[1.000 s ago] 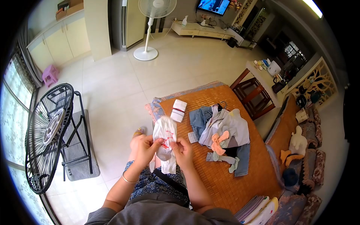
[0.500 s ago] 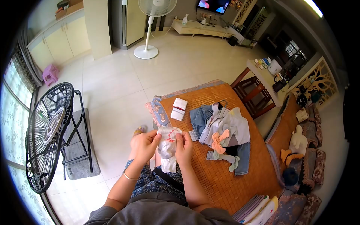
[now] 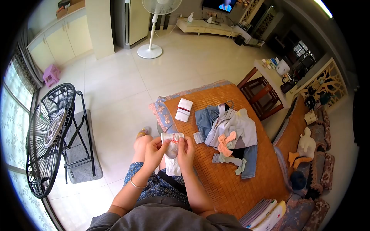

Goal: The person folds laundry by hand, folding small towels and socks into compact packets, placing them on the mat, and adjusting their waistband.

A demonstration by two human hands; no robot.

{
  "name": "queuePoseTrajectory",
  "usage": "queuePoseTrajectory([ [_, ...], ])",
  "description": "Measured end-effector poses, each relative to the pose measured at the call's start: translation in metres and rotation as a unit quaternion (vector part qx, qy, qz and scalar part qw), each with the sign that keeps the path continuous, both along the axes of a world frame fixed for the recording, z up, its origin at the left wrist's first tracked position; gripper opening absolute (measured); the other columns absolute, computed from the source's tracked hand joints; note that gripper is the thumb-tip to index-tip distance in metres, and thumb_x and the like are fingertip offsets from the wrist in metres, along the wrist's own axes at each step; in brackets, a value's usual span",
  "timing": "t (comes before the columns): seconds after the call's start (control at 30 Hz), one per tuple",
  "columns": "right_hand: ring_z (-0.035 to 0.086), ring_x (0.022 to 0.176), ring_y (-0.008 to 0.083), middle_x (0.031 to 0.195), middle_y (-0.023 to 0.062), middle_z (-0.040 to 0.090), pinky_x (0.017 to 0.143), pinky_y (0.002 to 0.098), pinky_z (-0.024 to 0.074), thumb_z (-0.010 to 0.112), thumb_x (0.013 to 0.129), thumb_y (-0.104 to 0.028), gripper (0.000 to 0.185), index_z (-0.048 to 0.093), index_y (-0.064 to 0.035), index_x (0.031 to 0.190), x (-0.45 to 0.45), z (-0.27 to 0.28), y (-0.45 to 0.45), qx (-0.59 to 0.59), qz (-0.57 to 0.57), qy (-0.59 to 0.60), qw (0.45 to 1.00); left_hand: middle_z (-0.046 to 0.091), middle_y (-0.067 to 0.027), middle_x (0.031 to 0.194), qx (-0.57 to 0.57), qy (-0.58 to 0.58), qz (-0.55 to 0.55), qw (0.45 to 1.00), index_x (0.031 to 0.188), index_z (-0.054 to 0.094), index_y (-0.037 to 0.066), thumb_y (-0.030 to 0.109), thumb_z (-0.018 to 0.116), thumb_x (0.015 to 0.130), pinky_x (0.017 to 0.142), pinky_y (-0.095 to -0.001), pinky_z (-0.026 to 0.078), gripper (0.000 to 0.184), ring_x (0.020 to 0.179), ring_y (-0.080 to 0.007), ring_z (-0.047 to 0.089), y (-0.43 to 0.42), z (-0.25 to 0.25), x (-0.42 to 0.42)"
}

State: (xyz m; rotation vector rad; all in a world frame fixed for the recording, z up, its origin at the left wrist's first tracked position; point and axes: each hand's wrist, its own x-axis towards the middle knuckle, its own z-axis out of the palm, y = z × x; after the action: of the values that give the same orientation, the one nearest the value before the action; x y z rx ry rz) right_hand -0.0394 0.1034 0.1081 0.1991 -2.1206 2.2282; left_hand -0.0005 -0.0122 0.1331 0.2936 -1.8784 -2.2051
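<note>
In front of my lap I hold a white sock [image 3: 172,151] with red print and a greyish patch. My left hand [image 3: 155,152] pinches its left side, and my right hand [image 3: 185,153] grips the right side. Its top edge is turned over toward me, while a white end hangs down between my wrists. On the woven mat [image 3: 216,184] beyond lies a folded white bundle with a dark red stripe [image 3: 184,110]. To the right rests a pile of clothes: a light grey top [image 3: 241,129], blue jeans [image 3: 249,163], orange socks [image 3: 225,144] and pale green socks [image 3: 239,166].
A black round-backed folding chair [image 3: 52,134] stands on the left over a grey mat. Farther off are a white standing fan [image 3: 150,51] and a purple stool [image 3: 51,75]. A wooden chair [image 3: 262,94] and a cushioned sofa [image 3: 314,181] are at right.
Both hands have folded the sock's top part down, so the printed area looks shorter. My hands have shifted slightly, and the left leg shows more.
</note>
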Motion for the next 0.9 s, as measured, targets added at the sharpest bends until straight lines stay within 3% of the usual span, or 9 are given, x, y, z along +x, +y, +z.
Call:
queuePoseTrajectory([
  [0.17, 0.052, 0.055, 0.0158, 0.062, 0.0077, 0.053, 0.051, 0.0299, 0.0398, 0.052, 0.093, -0.017, 0.018, 0.051, -0.0015, 0.084, 0.001, 0.0, -0.005, 0.096, -0.06, 0.08, 0.99, 0.051, 0.0067, 0.064, -0.056, -0.039, 0.008, 0.998, 0.088, 0.062, -0.003, 0.01, 0.057, 0.091, 0.047, -0.018, 0.03, 0.014, 0.057, 0.0002, 0.04, -0.003, -0.001, 0.001],
  [0.23, 0.056, 0.057, 0.0257, 0.065, 0.0156, 0.055, 0.051, 0.0353, 0.0409, 0.051, 0.093, -0.018, 0.018, 0.051, -0.0011, 0.086, 0.001, -0.001, -0.005, 0.154, -0.078, 0.077, 0.982, 0.049, 0.006, 0.062, -0.179, -0.008, 0.054, 0.982, 0.088, 0.063, -0.003, 0.009, 0.058, 0.09, 0.046, -0.0192, 0.029, 0.013, 0.055, -0.0006, 0.039, -0.006, -0.005, -0.001],
  [0.27, 0.056, 0.057, 0.0257, 0.065, 0.0156, 0.055, 0.051, 0.0353, 0.0409, 0.051, 0.093, -0.018, 0.018, 0.051, -0.0011, 0.086, 0.0, 0.0, -0.003, 0.154, -0.078, 0.076, 0.982, 0.049, 0.0058, 0.061, -0.219, 0.001, 0.07, 0.973, 0.088, 0.063, -0.002, 0.009, 0.058, 0.089, 0.046, -0.0196, 0.029, 0.012, 0.055, -0.0009, 0.038, -0.007, -0.013, -0.003],
  [0.33, 0.055, 0.058, 0.0298, 0.067, 0.0175, 0.055, 0.052, 0.0363, 0.0413, 0.051, 0.093, -0.019, 0.018, 0.051, -0.0012, 0.088, -0.004, 0.008, 0.001, 0.202, -0.071, 0.118, 0.97, 0.047, 0.004, 0.059, -0.063, 0.023, 0.122, 0.99, 0.088, 0.065, -0.002, 0.008, 0.059, 0.088, 0.045, -0.0204, 0.028, 0.011, 0.052, -0.0024, 0.037, -0.012, -0.048, -0.013],
  [0.5, 0.055, 0.059, 0.0288, 0.068, 0.0164, 0.056, 0.055, 0.0362, 0.0422, 0.05, 0.094, -0.019, 0.019, 0.051, -0.001, 0.089, -0.005, 0.013, -0.002, 0.17, -0.061, 0.092, 0.979, 0.052, 0.0018, 0.063, -0.116, -0.037, 0.049, 0.991, 0.091, 0.065, -0.002, 0.013, 0.059, 0.089, 0.049, -0.0204, 0.033, 0.016, 0.057, -0.004, 0.042, -0.012, -0.032, -0.009],
  [0.57, 0.055, 0.06, 0.0285, 0.068, 0.0161, 0.056, 0.056, 0.0363, 0.0424, 0.049, 0.094, -0.02, 0.02, 0.051, -0.001, 0.089, -0.007, 0.011, -0.003, 0.14, -0.056, 0.091, 0.984, 0.051, 0.0043, 0.066, 0.096, -0.006, 0.004, 0.995, 0.091, 0.063, -0.002, 0.018, 0.055, 0.093, 0.051, -0.0199, 0.033, 0.022, 0.06, -0.0033, 0.042, -0.002, -0.017, -0.009],
  [0.7, 0.056, 0.061, 0.0288, 0.07, 0.0163, 0.057, 0.057, 0.0366, 0.0429, 0.048, 0.095, -0.021, 0.021, 0.051, -0.0011, 0.09, -0.006, 0.013, -0.003, 0.165, -0.065, 0.114, 0.978, 0.051, 0.0062, 0.068, 0.101, -0.06, -0.008, 0.993, 0.088, 0.061, -0.001, 0.022, 0.05, 0.095, 0.052, -0.0191, 0.033, 0.026, 0.062, -0.0023, 0.041, 0.003, -0.014, -0.004],
  [0.77, 0.056, 0.062, 0.0292, 0.071, 0.0166, 0.058, 0.057, 0.0369, 0.0431, 0.048, 0.095, -0.022, 0.021, 0.051, -0.0013, 0.091, -0.005, 0.012, -0.004, 0.166, -0.063, 0.106, 0.979, 0.05, 0.0041, 0.064, -0.006, -0.011, 0.054, 0.998, 0.081, 0.058, -0.001, 0.021, 0.049, 0.096, 0.05, -0.0215, 0.033, 0.028, 0.06, -0.0031, 0.04, 0.008, -0.03, -0.007],
  [0.9, 0.057, 0.064, 0.0307, 0.074, 0.0171, 0.058, 0.058, 0.0376, 0.0438, 0.047, 0.095, -0.022, 0.021, 0.051, -0.0015, 0.091, -0.004, 0.013, -0.006, 0.179, -0.058, 0.082, 0.979, 0.048, -0.0004, 0.058, -0.108, 0.017, 0.109, 0.988, 0.078, 0.055, 0.0, 0.021, 0.048, 0.096, 0.049, -0.0245, 0.034, 0.029, 0.056, -0.0055, 0.039, 0.01, -0.022, -0.008],
])
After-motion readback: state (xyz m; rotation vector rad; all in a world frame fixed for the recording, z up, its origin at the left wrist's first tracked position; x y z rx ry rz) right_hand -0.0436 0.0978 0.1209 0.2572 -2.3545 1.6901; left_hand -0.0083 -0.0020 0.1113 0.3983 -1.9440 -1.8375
